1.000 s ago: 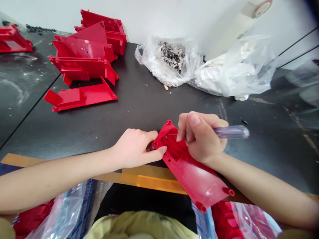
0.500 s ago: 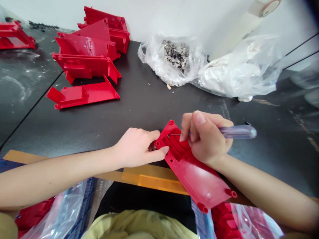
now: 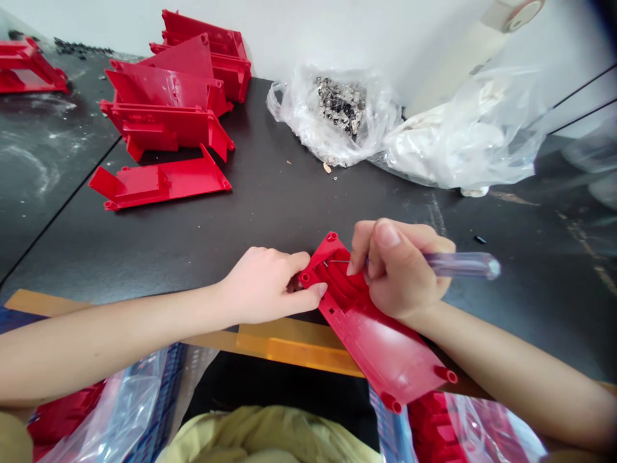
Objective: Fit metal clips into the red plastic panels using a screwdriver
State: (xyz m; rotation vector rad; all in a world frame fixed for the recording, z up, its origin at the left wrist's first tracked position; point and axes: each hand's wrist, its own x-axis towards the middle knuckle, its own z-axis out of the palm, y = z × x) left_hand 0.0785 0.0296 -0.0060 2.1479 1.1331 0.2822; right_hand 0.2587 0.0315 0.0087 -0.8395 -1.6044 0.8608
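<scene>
Dark worktop (image 3: 270,206), left hand (image 3: 265,286) steadying red housing (image 3: 380,347), right hand (image 3: 400,276) gripping screwdriver (image 3: 463,265)

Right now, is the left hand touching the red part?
Touching. The head view shows the left hand pinching a corner of the red part, thumb on its edge; the right hand holds a screwdriver.

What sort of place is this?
Likely a small assembly workbench: stacked red plastic housings, a bag of metal parts, and a screwdriver in the right hand at a housing the left hand grips.
</scene>
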